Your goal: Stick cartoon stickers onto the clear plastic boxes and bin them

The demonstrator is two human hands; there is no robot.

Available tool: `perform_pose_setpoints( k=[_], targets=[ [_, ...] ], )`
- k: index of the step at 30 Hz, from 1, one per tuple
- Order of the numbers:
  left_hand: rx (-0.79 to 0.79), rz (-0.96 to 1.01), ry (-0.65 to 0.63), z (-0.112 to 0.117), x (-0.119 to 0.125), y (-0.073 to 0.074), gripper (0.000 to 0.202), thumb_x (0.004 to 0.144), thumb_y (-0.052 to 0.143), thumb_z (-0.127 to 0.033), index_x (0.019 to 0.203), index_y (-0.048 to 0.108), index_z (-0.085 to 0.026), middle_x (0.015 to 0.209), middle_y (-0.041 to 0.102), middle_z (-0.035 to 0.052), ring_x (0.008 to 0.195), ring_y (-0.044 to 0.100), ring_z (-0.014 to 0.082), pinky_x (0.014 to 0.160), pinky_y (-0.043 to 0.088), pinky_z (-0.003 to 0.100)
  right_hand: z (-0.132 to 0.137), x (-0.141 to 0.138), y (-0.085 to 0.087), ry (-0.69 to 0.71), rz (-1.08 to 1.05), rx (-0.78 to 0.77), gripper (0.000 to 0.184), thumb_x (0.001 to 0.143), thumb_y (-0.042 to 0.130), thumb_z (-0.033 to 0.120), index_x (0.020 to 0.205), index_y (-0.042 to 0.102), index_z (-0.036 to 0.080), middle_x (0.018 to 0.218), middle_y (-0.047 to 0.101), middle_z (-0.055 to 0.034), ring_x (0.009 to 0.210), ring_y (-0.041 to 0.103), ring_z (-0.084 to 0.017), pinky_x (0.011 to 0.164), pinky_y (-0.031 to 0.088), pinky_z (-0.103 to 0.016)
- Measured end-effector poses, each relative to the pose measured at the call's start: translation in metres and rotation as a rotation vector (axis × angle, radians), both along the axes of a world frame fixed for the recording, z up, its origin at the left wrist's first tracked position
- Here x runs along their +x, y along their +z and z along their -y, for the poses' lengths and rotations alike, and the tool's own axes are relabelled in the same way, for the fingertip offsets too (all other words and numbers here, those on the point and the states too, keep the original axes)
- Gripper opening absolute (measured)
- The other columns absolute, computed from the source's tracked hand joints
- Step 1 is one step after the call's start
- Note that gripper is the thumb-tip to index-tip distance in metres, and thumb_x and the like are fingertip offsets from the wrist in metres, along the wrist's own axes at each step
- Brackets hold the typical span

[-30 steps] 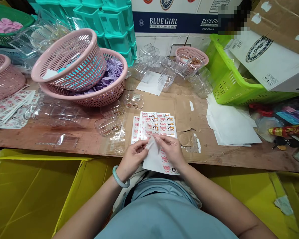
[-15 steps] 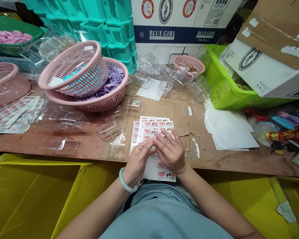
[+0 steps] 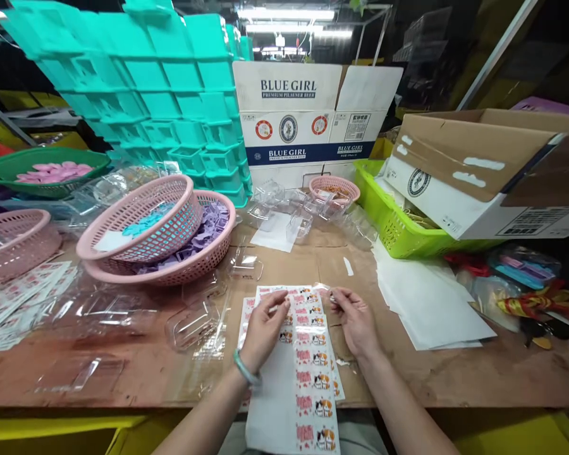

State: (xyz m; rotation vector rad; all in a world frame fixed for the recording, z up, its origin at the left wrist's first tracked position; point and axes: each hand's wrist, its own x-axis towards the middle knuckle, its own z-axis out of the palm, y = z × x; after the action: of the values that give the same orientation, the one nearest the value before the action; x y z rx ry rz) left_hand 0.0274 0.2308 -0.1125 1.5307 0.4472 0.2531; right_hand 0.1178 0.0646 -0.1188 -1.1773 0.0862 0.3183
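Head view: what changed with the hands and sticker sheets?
Both hands moved forward and apart. The left hand now rests on the top of the long sheet of cat stickers; the right hand lifted off beside it, fingertips pinched. The white corner they held together is let go. The stacked pink plastic baskets and white paper pile stayed put.

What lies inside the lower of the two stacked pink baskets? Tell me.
Purple plastic pieces show along the right side of the lower pink basket. The upper pink basket sits tilted in it and hides the rest.
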Motion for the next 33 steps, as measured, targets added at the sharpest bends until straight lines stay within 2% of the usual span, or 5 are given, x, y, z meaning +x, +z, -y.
perform_pose_setpoints(
  k=[7,13,21,27,33],
  targets=[
    [0.722,0.129,0.277,-0.041,0.151,0.019,0.055,0.075,0.072,-0.032,0.124,0.054,-0.015,0.144,0.038,0.0197,0.138,0.032,0.0325,0.111,0.029,0.045,-0.002,0.005,-0.007,0.046,-0.049,0.026,0.028,0.061,0.085,0.040,0.075,0.072,0.020,0.065,0.065,0.0012,0.056,0.057,-0.012,0.053,0.048,-0.025],
    [0.667,-0.015,0.272,-0.068,0.222,0.027,0.028,0.074,0.059,-0.012,0.102,0.063,-0.013,0.107,0.063,0.0177,0.113,0.055,0.0328,0.097,0.040,0.045,0.006,-0.001,-0.017,0.026,0.019,-0.029,0.028,0.069,0.080,0.042,0.086,0.071,0.021,0.074,0.066,-0.0009,0.062,0.060,-0.014,0.059,0.053,-0.027],
    [0.363,-0.006,0.219,-0.023,0.136,0.004,0.050,0.078,0.049,-0.013,0.127,0.048,-0.014,0.099,0.058,0.0066,0.073,0.062,0.0143,0.069,0.055,0.031,-0.021,0.025,-0.001,-0.028,0.334,-0.205,0.103,0.071,0.078,0.042,0.149,0.012,0.034,0.155,0.024,-0.0175,0.130,0.049,-0.031,0.099,0.048,-0.050],
    [-0.260,0.045,-0.151,0.004,0.055,0.006,0.081,0.078,0.070,-0.028,0.145,0.025,-0.032,0.125,0.051,0.0088,0.095,0.064,0.0156,0.081,0.055,0.032,-0.032,0.036,0.003,0.088,0.626,-0.427,0.108,0.077,0.073,0.034,0.152,-0.005,0.029,0.138,0.046,-0.0160,0.129,0.048,-0.027,0.107,0.039,-0.051],
    [-0.370,-0.059,-0.096,-0.022,0.041,0.020,0.052,0.074,0.076,-0.036,0.118,0.055,-0.018,0.113,0.060,0.0107,0.088,0.065,0.0187,0.081,0.055,0.037,-0.016,0.017,0.003,0.318,0.751,-0.428,0.117,0.070,0.080,0.041,0.152,-0.003,0.033,0.144,0.041,-0.0139,0.133,0.044,-0.028,0.110,0.037,-0.049]
  ],
)
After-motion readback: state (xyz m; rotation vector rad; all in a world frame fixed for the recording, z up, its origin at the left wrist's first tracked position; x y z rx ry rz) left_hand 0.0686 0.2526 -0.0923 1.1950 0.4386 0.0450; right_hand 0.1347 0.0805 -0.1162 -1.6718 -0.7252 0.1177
